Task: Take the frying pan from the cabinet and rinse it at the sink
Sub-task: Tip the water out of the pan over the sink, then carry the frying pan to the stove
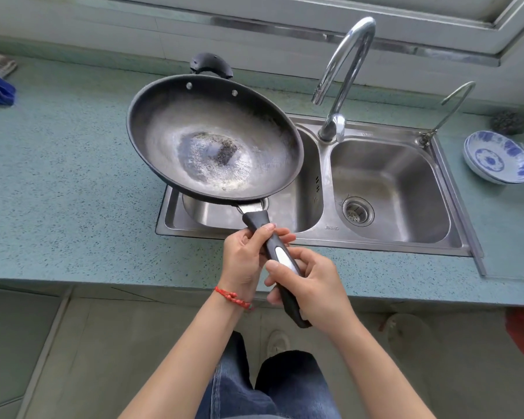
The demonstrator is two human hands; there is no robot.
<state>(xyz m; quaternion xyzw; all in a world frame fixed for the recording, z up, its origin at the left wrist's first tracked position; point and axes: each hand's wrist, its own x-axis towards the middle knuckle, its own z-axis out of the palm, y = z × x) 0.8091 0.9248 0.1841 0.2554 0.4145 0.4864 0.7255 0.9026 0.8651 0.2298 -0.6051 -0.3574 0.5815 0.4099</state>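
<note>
frying pan [214, 140] hangs left of centre over the sink [315, 237]'s left basin. left hand [244, 263] and right hand [310, 290] both curl round its handle; best swing it right, under the faucet [344, 77], keeping it level.

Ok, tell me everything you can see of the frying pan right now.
The frying pan is dark, round and shallow, its inside worn grey with a scorched patch at the centre. Two rivets and a small black helper handle sit on the far rim. It is held tilted over the left basin of the sink; the left hand and right hand both grip its long black handle.
</note>
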